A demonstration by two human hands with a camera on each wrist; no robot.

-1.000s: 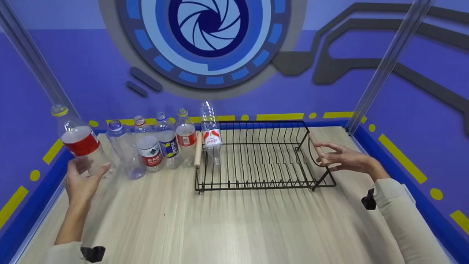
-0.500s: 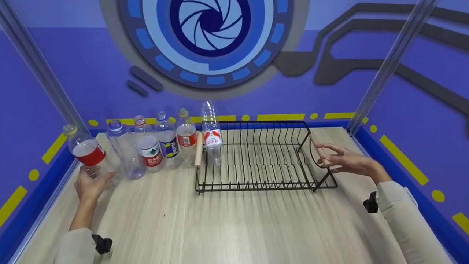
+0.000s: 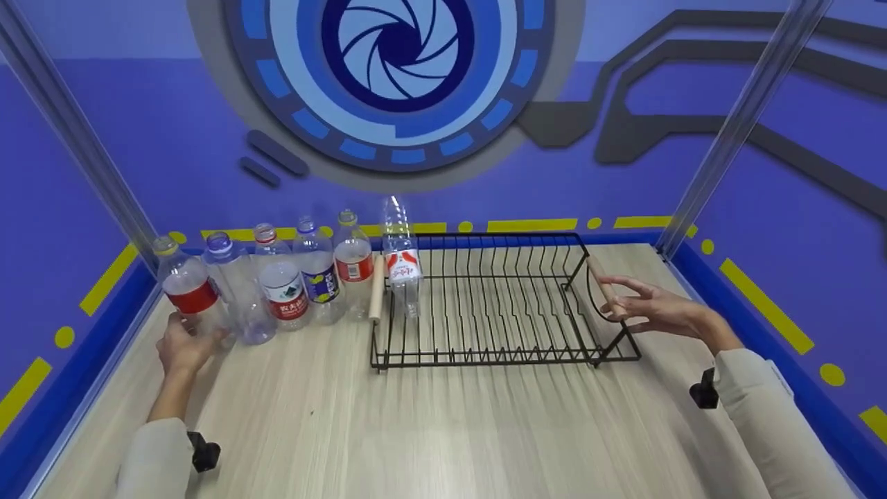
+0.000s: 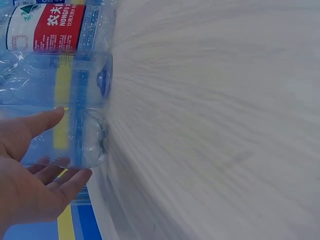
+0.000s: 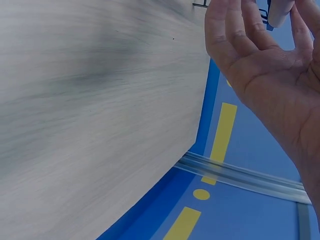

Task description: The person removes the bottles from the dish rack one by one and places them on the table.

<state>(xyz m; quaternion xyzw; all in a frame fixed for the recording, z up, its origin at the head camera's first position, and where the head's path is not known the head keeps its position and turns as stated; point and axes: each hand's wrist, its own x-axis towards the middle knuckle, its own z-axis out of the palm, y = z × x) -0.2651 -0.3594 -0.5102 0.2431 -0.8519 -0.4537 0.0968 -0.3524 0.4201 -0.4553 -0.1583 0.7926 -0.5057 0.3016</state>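
At the far left of the head view, my left hand (image 3: pixel 183 348) grips the lower part of a clear plastic bottle (image 3: pixel 192 299) with a red label and yellow neck ring. Its base is down at the tabletop in the left wrist view, between thumb and fingers (image 4: pixel 75 184). Right beside it stands an unlabelled clear bottle (image 3: pixel 239 298) with a purple neck. My right hand (image 3: pixel 662 308) holds the wooden handle (image 3: pixel 604 287) at the right end of a black wire dish rack (image 3: pixel 485 359). Another clear bottle (image 3: pixel 404 267), red and white labelled, leans at the rack's left end.
Between the unlabelled bottle and the rack stand a Nongfu water bottle (image 3: pixel 284 291), a blue-labelled bottle (image 3: pixel 320 284) and a red-labelled bottle (image 3: pixel 355 270). Blue-purple walls (image 3: pixel 125 152) enclose the wooden table (image 3: pixel 416 430) at the back and sides.
My left hand has moved right and lowered the bottle from a tilted, raised position to stand beside the row. My right hand stays at the rack handle.
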